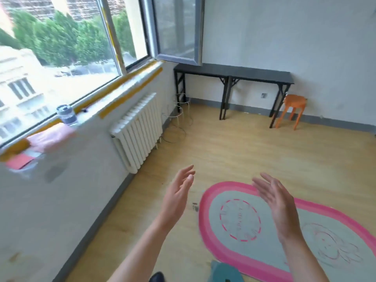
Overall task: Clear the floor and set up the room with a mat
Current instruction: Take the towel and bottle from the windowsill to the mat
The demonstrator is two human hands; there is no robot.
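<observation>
Well, we are looking down across the wooden floor point(234, 151) with both arms stretched out in front of us. Our left grip point(177, 198) is released, its fingers straight and slightly spread, palm turned to the right, holding nothing. Our right grip point(276, 204) is released too, fingers loose and fanned, palm turned to the left, so the two face each other and stay apart.

Below them the mat point(240, 218) lies flat on the floor at the near right, an oval with a pink border, a pale centre and a dashed pink circle drawn on it. The right grip hangs over its left end; the left one is over bare floor just left of it. A small dark speck point(195, 206) sits on the boards beside the mat's left edge, and a teal shape point(223, 271) that we cannot identify shows at the near edge.

On the left wall a white radiator point(138, 129) hangs under the window sill point(130, 82), which carries a blurred bottle point(66, 115) and a pink cloth point(53, 137). Thin wire stands point(181, 110) are in the far corner. A long black counter point(234, 73) runs along the far wall, with an orange stool point(293, 110) at its right end.
</observation>
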